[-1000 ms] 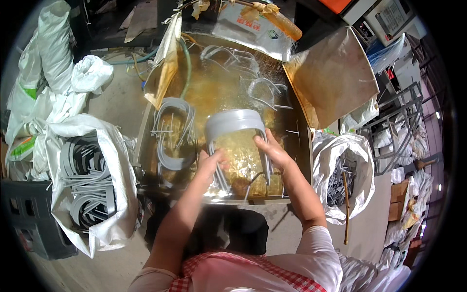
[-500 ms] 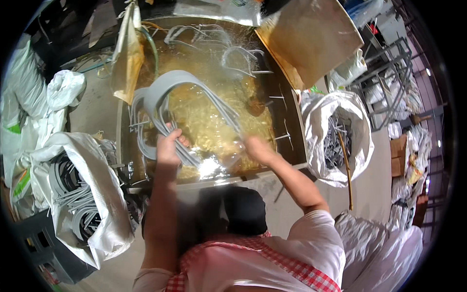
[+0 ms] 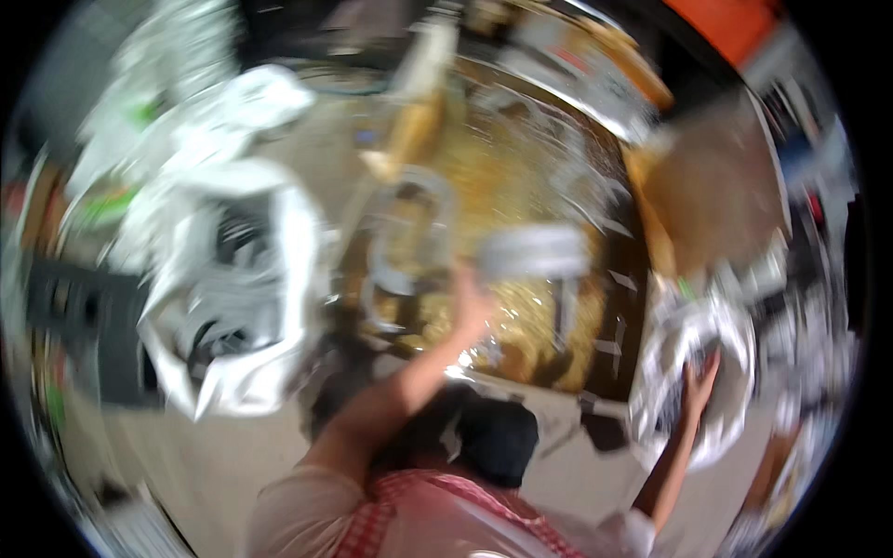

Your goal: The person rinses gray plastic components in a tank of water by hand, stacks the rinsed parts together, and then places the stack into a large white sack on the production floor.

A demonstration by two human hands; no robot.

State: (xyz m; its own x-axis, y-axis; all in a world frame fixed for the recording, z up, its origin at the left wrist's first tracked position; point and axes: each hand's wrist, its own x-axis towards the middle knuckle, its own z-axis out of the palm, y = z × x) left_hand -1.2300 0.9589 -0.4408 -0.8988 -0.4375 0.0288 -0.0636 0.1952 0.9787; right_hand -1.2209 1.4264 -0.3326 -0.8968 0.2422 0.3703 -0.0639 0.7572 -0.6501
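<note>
My left hand [image 3: 473, 309], smeared by motion, is closed on a looped bundle of grey strips [image 3: 532, 251] above the tank. The bundle's far end hangs down on the right over the yellowish water [image 3: 446, 321]. My right hand [image 3: 698, 383] is away to the right, at the mouth of a white sack [image 3: 648, 409]. Its thumb and fingers look apart, and I see nothing held in them. More looped grey strips [image 3: 433, 186] hang at the tank's left side, beside my left hand.
Another white sack [image 3: 302, 270], with grey and black coiled strips inside, stands left of the tank. A brown board [image 3: 716, 186] leans at the tank's far right corner. A dark crate [image 3: 121, 325] is at far left. The tank's near edge [image 3: 521, 386] runs before me.
My right hand has let go of the strips and moved right to the sack. My left hand still has the bundle. The whole view has swung toward the left.
</note>
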